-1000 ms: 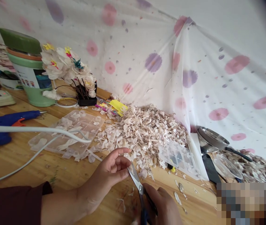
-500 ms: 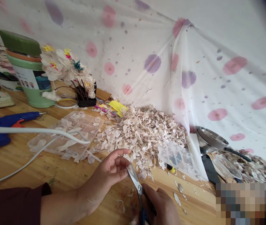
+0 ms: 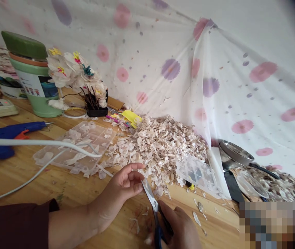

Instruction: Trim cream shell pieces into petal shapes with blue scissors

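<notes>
My right hand (image 3: 181, 224) grips a pair of scissors (image 3: 154, 204) with dark blue handles. The blades point up and away, and their tips meet the fingertips of my left hand (image 3: 129, 181). That left hand is closed in a pinch, thumb against curled fingers. Whatever it may hold is too small or hidden to make out. Just beyond both hands lies a big heap of pale, dried petal-like flakes (image 3: 160, 141). A few loose scraps (image 3: 196, 219) are scattered on the wooden table (image 3: 106, 214) around the scissors.
On the left are a blue glue gun (image 3: 15, 130), a white cable (image 3: 41, 142) and a clear compartment box (image 3: 95, 135). White craft flowers (image 3: 66, 71) stand beside a green bucket (image 3: 42, 103). To the right are a second clear box (image 3: 199, 176) and a metal pan (image 3: 234, 152).
The view has shifted slightly. Both hands keep nearly the same pose, with the scissors' tips still at my left fingertips.
</notes>
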A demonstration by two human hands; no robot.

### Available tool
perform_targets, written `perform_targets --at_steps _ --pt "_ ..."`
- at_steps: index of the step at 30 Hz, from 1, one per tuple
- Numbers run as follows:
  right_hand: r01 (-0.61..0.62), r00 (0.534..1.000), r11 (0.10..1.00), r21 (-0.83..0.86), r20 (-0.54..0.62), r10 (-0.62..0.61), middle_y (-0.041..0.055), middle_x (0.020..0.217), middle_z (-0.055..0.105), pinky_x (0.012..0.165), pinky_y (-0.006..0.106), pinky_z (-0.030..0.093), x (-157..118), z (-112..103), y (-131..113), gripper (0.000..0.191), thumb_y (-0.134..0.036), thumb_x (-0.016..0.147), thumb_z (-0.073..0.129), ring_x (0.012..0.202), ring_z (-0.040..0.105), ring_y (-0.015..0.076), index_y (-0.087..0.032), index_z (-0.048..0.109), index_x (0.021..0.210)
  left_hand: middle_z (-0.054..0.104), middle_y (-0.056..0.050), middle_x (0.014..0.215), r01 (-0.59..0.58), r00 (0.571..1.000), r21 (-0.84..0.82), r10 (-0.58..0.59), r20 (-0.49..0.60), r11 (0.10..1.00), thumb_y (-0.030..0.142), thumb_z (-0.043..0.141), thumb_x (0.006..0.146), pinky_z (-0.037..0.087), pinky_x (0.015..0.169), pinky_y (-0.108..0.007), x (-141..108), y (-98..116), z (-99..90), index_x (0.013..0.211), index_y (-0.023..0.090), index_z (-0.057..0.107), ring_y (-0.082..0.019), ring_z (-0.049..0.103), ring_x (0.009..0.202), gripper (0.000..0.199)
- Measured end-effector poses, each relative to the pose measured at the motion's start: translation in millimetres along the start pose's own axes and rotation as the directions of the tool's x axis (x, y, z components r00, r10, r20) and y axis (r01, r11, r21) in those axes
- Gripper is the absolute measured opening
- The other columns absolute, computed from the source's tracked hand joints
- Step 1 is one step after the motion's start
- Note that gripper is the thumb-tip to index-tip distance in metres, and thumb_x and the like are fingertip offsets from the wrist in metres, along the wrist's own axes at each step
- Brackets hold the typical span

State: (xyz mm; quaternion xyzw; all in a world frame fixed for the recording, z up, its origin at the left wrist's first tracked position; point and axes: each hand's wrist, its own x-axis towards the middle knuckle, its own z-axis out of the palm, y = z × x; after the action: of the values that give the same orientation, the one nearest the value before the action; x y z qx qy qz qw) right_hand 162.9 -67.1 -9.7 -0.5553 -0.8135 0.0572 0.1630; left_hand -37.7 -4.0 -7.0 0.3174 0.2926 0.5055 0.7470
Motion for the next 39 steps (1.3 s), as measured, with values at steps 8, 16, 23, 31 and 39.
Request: perform_targets --at_steps 8,16,23,31,39 --pt "0.013 0.999 1.0 -0.02 0.031 -0.012 0.002 0.055 0.065 0.045 0.025 0.04 -1.1 1.9 2.7 0.042 -0.048 0.081 0.062 0.048 0.06 0.0196 -0.018 0.07 0.111 0.063 0.003 0.08 0.015 1.0 -0.024 -0.015 -0.015 1.0 0.022 0.081 0.066 0.043 0.078 -0.03 -0.2 1.5 1.1 0.108 0.022 0.063 -0.013 0.056 0.077 0.045" --pt "-0.014 0.998 0.999 -0.041 0.055 0.016 0.0026 0.056 0.066 0.046 0.025 0.041 -2.3 1.1 1.9 0.042 -0.045 0.081 0.064 0.049 0.061 0.0201 -0.018 0.07 0.113 0.063 0.003 0.08 0.008 1.0 -0.023 -0.009 -0.017 1.0 0.022 0.081 0.068 0.042 0.078 -0.029 1.4 -0.8 -0.6 0.109 0.022 0.063 -0.013 0.056 0.078 0.045" --pt "-0.012 0.999 0.998 -0.069 0.036 0.014 0.0033 0.055 0.067 0.045 0.025 0.04 -1.9 0.5 1.2 0.045 -0.05 0.082 0.061 0.049 0.063 0.0204 -0.018 0.072 0.111 0.063 0.003 0.081 0.009 1.0 -0.006 -0.009 -0.014 1.0 0.022 0.081 0.069 0.042 0.079 -0.029 0.2 -1.3 -0.8 0.11 0.022 0.062 -0.013 0.055 0.079 0.045" --pt "-0.08 0.997 0.992 -0.097 0.003 0.081 0.0033 0.056 0.069 0.047 0.024 0.04 -2.7 -1.9 -5.1 0.041 -0.05 0.078 0.066 0.049 0.064 0.0197 -0.023 0.075 0.106 0.063 0.001 0.086 0.008 1.0 0.037 -0.007 -0.019 0.999 0.023 0.078 0.07 0.041 0.084 -0.032 1.0 -2.5 -3.2 0.115 0.023 0.059 -0.015 0.055 0.085 0.048" --pt "-0.132 0.991 0.988 -0.086 -0.002 0.132 0.0029 0.056 0.069 0.049 0.024 0.039 -4.7 -0.5 -4.2 0.036 -0.049 0.077 0.067 0.05 0.064 0.0199 -0.026 0.076 0.103 0.061 0.003 0.081 0.008 1.0 0.047 -0.007 -0.022 0.999 0.022 0.077 0.07 0.041 0.08 -0.03 1.0 -0.4 -1.2 0.114 0.023 0.059 -0.014 0.054 0.08 0.048"
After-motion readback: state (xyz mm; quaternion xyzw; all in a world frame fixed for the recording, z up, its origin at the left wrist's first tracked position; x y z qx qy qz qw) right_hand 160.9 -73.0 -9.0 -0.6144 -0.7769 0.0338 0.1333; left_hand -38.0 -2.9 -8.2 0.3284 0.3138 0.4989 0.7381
